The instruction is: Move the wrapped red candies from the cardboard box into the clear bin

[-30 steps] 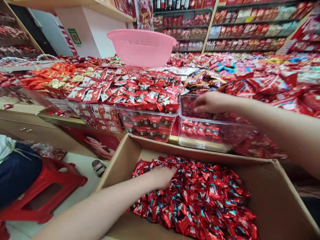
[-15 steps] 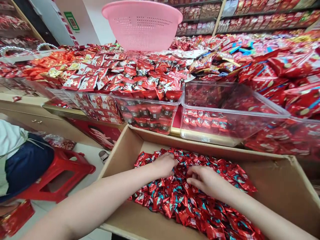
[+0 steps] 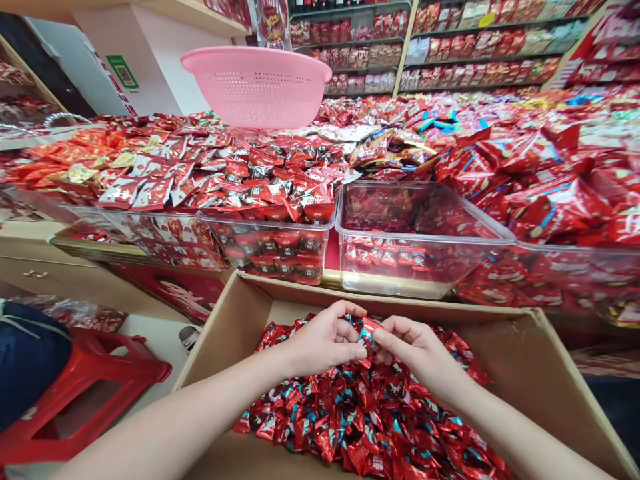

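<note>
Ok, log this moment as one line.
left hand: pinching candy | right hand: pinching same candy | where: above candies in box | bin behind: part filled

One pink colander (image 3: 256, 87) — one cardboard box (image 3: 525, 353)

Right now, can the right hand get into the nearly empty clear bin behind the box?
Probably yes. The right hand is over the cardboard box, pinching a candy with the left hand; the clear bin is open-topped, just beyond, unobstructed.
</note>
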`<state>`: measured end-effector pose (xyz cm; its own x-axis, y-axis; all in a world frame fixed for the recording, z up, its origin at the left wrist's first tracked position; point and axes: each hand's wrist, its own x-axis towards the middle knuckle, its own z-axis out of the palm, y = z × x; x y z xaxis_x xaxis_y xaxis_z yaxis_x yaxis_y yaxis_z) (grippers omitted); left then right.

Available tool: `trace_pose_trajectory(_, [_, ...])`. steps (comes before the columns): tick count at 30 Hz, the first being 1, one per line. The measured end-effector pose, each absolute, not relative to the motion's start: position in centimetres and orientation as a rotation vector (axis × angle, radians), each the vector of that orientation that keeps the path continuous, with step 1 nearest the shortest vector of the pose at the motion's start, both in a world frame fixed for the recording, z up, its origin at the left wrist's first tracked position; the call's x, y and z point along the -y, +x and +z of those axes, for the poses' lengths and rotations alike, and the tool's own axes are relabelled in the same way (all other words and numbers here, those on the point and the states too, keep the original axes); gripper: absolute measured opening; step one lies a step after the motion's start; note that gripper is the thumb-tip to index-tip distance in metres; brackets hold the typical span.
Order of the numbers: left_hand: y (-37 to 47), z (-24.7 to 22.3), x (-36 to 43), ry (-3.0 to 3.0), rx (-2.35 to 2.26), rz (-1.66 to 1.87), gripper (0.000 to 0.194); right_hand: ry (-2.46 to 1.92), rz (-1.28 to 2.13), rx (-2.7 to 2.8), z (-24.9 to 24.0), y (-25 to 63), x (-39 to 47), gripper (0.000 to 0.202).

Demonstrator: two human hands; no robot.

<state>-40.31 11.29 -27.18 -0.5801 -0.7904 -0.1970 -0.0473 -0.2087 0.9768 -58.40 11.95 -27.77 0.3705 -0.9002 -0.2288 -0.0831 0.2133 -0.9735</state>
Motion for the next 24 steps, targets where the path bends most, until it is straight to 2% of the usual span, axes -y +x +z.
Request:
trace_pose_trajectory(4, [-40.6, -27.2, -11.5, 1.045, 1.547, -1.796, 0.048, -1.25, -0.776, -1.026, -27.7, -58.2, -12.2, 0.029])
trace_pose_trajectory(11, [-40.6, -26.4, -11.8, 1.032, 1.602, -1.764, 0.041, -1.665, -0.842, -1.042, -26.7, -58.0, -13.0, 0.021])
trace_pose_trajectory(16, [-40.1, -25.5, -12.0, 0.896, 1.542, -1.839, 0.067, -2.033, -0.897, -1.085, -21.2, -58.9, -13.4, 0.012])
trace_pose_trajectory(18, [-39.9, -25.7, -11.8, 0.92, 1.54, -1.832, 0.057, -2.193, -1.108, -1.165, -17.2, -59.8, -12.3, 0.014])
trace_pose_trajectory(20, [-39.8, -26.0, -11.6, 1.005, 1.584, -1.797, 0.036, -2.294, -1.34, -1.368, -13.2, -60.7, -9.9, 0.015])
trace_pose_trajectory(21, [-39.8, -26.2, -11.6, 1.062, 1.618, -1.776, 0.028, -2.359, -1.346, -1.484, -11.6, -61.0, -8.2, 0.013])
trace_pose_trajectory(22, [-39.8, -26.4, -11.6, 1.119, 1.653, -1.754, 0.024, -2.415, -1.212, -1.627, -10.4, -61.1, -6.3, 0.011])
trace_pose_trajectory(24, [-40.0, -26.8, -11.6, 1.221, 1.706, -1.71, 0.023, -2.499, -0.607, -1.793, -9.4, -61.0, -2.5, 0.007])
